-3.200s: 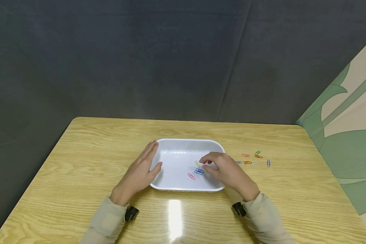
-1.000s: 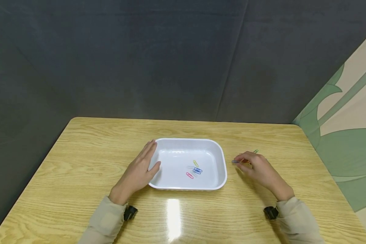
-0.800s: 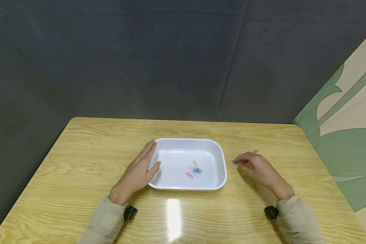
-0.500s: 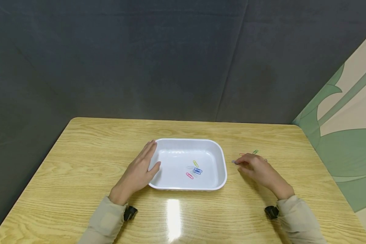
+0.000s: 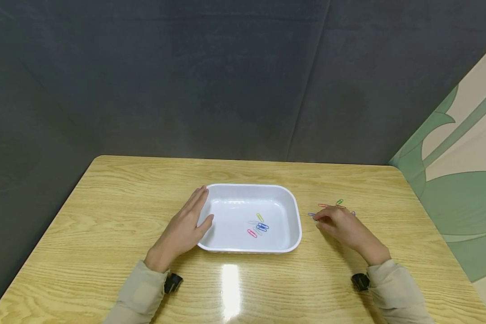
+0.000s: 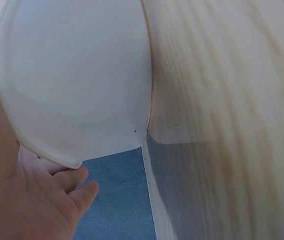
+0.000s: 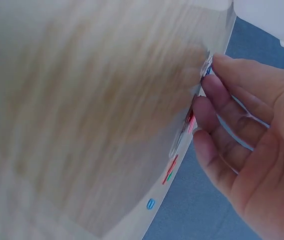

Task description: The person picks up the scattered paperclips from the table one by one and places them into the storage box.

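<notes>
My left hand [image 5: 182, 227] rests along the left rim of a white tray [image 5: 231, 225], fingers straight and thumb spread. In the left wrist view its fingers sit against the outside of the rim. To the right of the tray, my right hand [image 5: 346, 229] is low over the table, thumb and index finger at a blue paper clip [image 5: 311, 214] whose end sticks out from the fingertips. The right wrist view has this clip [image 7: 208, 71] between thumb and index fingertip. Inside the tray lie a yellow paper clip [image 5: 260, 218], a pink one [image 5: 252, 233], overlapping blue ones [image 5: 262, 227] and clear ones.
Around my right hand lie a red paper clip [image 5: 322, 205], a green paper clip [image 5: 339, 202] and another blue paper clip [image 5: 353, 213]; others are partly hidden under the hand. A dark curtain [image 5: 210, 90] stands behind the wooden table [image 5: 105, 225].
My right hand has moved from over the tray rightward to the loose paper clips. Lately it has only shifted slightly at the blue clip. My left hand stays at the rim.
</notes>
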`<move>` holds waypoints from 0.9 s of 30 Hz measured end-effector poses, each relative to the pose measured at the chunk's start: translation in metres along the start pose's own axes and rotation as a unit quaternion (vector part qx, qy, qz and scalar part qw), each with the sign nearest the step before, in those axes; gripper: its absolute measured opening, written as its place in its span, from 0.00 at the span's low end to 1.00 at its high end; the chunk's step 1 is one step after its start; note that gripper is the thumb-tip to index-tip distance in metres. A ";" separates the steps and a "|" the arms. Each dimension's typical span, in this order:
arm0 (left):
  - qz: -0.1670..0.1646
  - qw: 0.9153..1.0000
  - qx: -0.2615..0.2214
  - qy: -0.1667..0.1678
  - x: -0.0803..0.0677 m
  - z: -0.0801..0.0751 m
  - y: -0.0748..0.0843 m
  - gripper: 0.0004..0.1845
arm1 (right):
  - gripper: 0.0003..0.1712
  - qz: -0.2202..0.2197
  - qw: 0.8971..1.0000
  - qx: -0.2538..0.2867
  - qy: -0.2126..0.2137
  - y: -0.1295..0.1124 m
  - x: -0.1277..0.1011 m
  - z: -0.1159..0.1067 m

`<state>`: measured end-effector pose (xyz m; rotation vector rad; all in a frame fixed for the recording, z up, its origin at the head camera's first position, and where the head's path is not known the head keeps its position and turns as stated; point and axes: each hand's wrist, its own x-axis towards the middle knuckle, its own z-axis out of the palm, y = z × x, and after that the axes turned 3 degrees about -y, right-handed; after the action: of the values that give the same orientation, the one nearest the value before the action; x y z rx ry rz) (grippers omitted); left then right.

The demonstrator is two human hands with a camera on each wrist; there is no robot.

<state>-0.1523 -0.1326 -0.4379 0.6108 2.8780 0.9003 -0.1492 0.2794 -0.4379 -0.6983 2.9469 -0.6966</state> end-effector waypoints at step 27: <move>0.002 1.000 0.001 -0.001 0.001 0.000 0.000 0.36 | 0.05 0.027 0.999 0.012 -0.022 0.004 0.001 0.002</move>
<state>-0.1531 -0.1328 -0.4377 0.6178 2.8779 0.8970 -0.1514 0.2815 -0.4413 -0.6204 2.9006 -0.7009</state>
